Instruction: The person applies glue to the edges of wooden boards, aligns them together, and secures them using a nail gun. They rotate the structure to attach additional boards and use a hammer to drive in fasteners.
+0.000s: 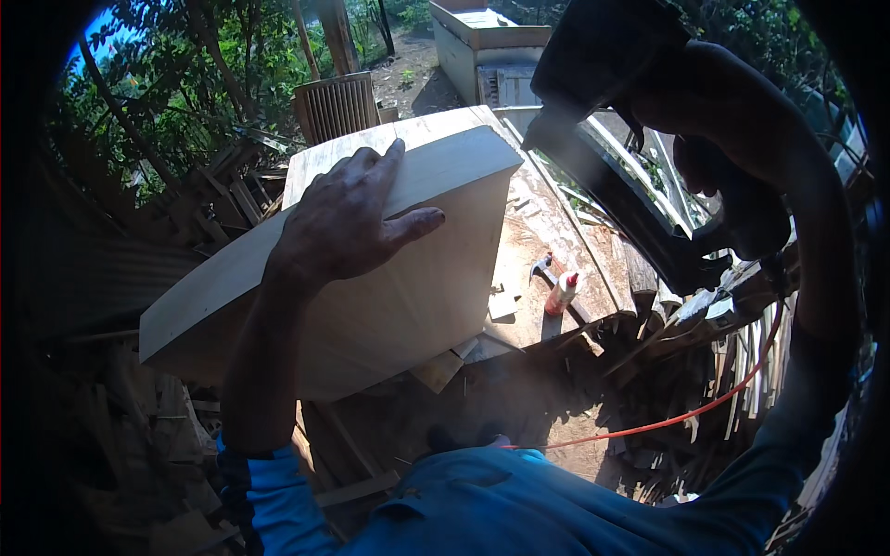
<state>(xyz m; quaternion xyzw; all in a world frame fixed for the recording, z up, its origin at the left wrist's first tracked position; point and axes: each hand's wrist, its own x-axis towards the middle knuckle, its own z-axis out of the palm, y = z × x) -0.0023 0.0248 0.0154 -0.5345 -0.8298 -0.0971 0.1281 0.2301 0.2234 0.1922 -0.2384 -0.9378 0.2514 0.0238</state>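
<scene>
A large pale wooden box (399,310) stands tilted on the workbench, its long top edge running from lower left to upper right. My left hand (343,218) lies on that edge, fingers stretched over the top and thumb spread against the near face. At the upper right, my right hand (709,116) is wrapped round the handle of a dark nail gun (607,60). The gun is raised beside the box's right end, its nose apart from the wood. Shadow hides part of my right fingers.
On the sunlit workbench (533,208) lie a claw hammer (541,267) and a white bottle (561,294) with a red cap. An orange air hose (667,422) curves across the lower right. Wood scraps (742,371) are piled around. Another wooden box (454,51) stands behind.
</scene>
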